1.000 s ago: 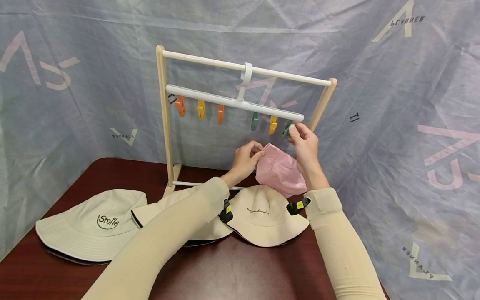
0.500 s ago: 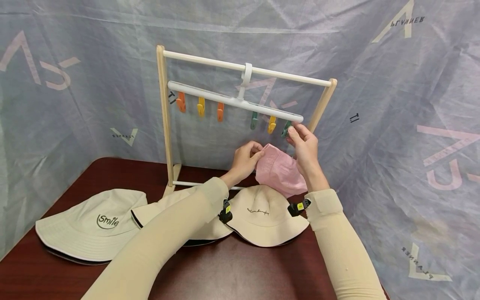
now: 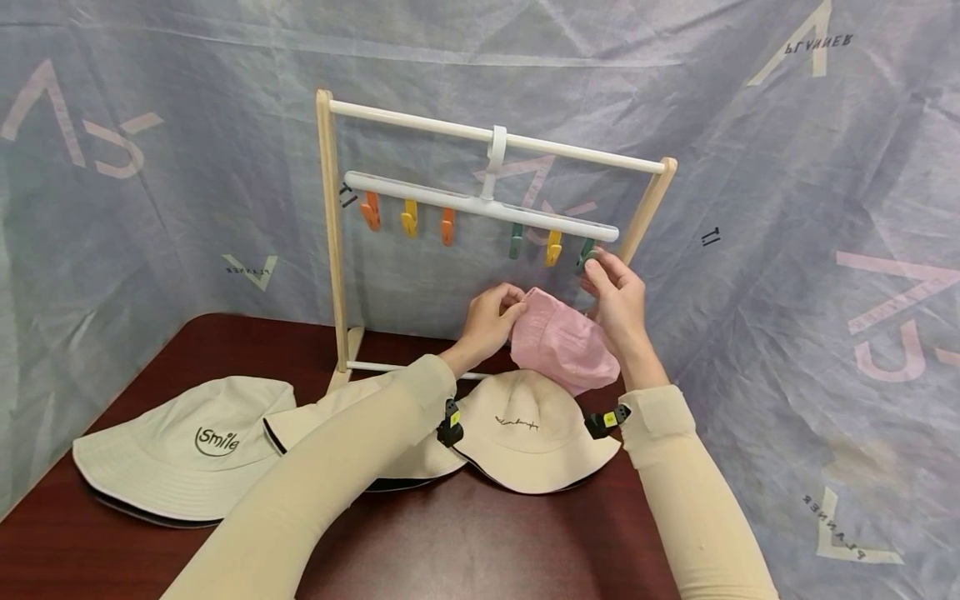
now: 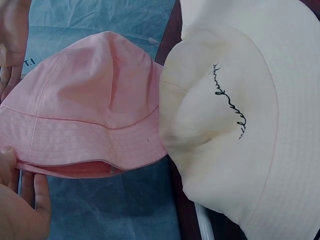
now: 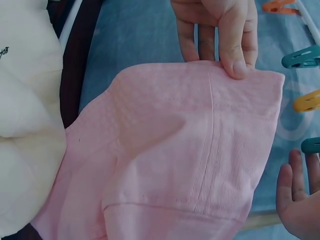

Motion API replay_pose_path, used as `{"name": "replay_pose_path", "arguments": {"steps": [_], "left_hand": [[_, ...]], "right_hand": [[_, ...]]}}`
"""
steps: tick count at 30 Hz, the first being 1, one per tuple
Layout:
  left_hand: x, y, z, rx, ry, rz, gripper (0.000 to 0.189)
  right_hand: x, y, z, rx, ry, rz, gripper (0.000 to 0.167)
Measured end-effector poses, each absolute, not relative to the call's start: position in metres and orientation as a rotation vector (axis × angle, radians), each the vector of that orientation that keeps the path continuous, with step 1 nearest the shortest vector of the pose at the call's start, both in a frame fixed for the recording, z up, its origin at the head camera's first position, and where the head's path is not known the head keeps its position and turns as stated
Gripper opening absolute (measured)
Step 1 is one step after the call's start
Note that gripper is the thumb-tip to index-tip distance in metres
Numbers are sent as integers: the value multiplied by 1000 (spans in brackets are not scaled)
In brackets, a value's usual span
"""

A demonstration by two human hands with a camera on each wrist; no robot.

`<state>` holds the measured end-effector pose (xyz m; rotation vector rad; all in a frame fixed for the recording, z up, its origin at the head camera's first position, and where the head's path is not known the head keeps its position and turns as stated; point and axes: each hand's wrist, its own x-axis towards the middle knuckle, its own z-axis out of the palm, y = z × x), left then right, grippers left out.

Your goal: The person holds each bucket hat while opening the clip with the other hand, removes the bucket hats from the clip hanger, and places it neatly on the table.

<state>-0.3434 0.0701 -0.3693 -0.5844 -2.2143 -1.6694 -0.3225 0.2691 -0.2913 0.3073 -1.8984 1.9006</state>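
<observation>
A pink bucket hat (image 3: 561, 343) hangs from my left hand (image 3: 487, 323), whose thumb and fingers pinch its brim. In the right wrist view, the thumb lies over the brim of that pink hat (image 5: 160, 150), with the fingers behind it. Up and to the right, my right hand (image 3: 621, 307) pinches the green clothespin (image 3: 588, 252) at the right end of a white clip hanger (image 3: 420, 193). The hat's brim is below the row of clothespins, apart from them. My right wrist and hand overlap the hat's right side in the head view.
A wooden rack (image 3: 335, 242) with a white top rod carries the hanger. Other orange, yellow and green clothespins, such as a yellow clothespin (image 3: 553, 248), line it. Cream hats, one with script (image 3: 525, 454) and one reading "Smile" (image 3: 172, 458), lie on the dark red table (image 3: 465, 542).
My right hand has shifted slightly right with the green clothespin, and the hanger has swung a little right with it. My left hand and the pink hat stay nearly still.
</observation>
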Motion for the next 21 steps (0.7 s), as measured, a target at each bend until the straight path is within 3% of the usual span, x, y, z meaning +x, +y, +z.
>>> {"name": "replay_pose_path", "arguments": {"steps": [21], "left_hand": [[-343, 66, -377, -503, -2136, -1749, 9]], "right_hand": [[-296, 313, -311, 323, -1892, 1815, 41]]}}
